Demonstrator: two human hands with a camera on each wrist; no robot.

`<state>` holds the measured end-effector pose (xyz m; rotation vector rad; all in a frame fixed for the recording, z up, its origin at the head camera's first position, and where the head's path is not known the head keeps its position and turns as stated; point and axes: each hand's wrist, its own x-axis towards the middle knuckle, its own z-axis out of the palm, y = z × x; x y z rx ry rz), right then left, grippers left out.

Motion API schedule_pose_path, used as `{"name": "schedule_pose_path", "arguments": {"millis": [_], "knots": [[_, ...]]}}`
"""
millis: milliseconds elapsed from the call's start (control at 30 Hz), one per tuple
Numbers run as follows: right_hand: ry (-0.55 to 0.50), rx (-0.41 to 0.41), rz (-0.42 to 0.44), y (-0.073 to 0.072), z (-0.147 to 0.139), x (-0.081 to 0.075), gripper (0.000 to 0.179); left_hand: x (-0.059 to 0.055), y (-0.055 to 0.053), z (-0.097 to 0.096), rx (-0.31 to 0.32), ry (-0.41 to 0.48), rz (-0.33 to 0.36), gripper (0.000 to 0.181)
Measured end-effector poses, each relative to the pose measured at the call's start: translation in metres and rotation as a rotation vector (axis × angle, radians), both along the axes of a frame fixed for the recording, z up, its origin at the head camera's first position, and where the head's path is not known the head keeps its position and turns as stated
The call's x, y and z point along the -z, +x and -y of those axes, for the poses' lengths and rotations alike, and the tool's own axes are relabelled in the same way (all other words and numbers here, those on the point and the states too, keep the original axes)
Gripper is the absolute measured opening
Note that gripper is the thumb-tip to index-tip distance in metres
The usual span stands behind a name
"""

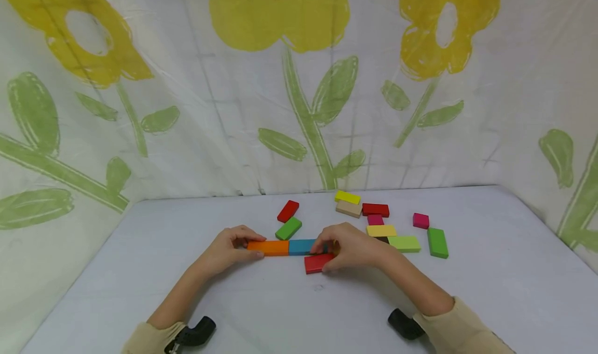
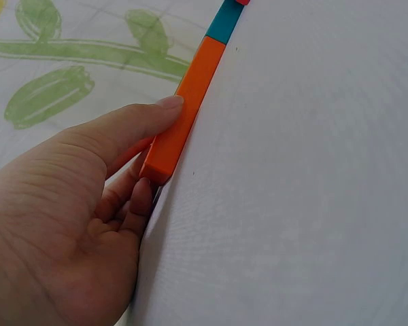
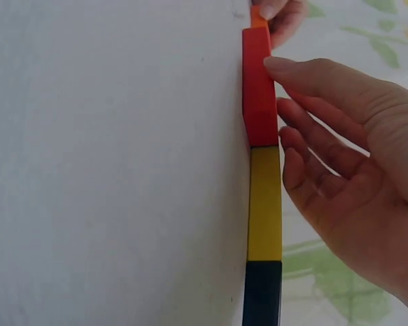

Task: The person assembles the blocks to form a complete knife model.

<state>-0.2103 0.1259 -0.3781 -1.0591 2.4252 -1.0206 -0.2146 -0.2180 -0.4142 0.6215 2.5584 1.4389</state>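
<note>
My left hand (image 1: 232, 247) pinches the left end of an orange block (image 1: 273, 248), with the thumb on its near face. Against its right end lies a blue block (image 1: 300, 247) in the same line. My right hand (image 1: 350, 244) holds a red block (image 1: 315, 263) just in front of the line, thumb on the near side, fingers behind. In the right wrist view a yellow block (image 3: 265, 204) and a black block (image 3: 262, 292) follow on in line past the red one. My right hand hides most of this yellow block in the head view.
Right of the right hand lie a lime block (image 1: 404, 244), a pale yellow block (image 1: 381, 231) and a green block (image 1: 437, 243). Behind are a red block (image 1: 288, 211), a green block (image 1: 288, 228) and several others. A flower-painted curtain (image 1: 243, 151) stands behind the table.
</note>
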Motion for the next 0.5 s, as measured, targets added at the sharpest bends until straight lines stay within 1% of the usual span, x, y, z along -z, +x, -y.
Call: {"name": "schedule_pose_path", "arguments": {"millis": [200,500], "knots": [[0.019,0.003,0.009,-0.0009,-0.0034,-0.0027,0.027,-0.0004,-0.0007,-0.0005,-0.004,-0.008,0.001,0.027],[0.009,0.015,0.01,-0.0017,-0.0012,-0.0002,0.025,0.0004,-0.0001,0.0001,-0.003,-0.005,-0.001,0.027]]}}
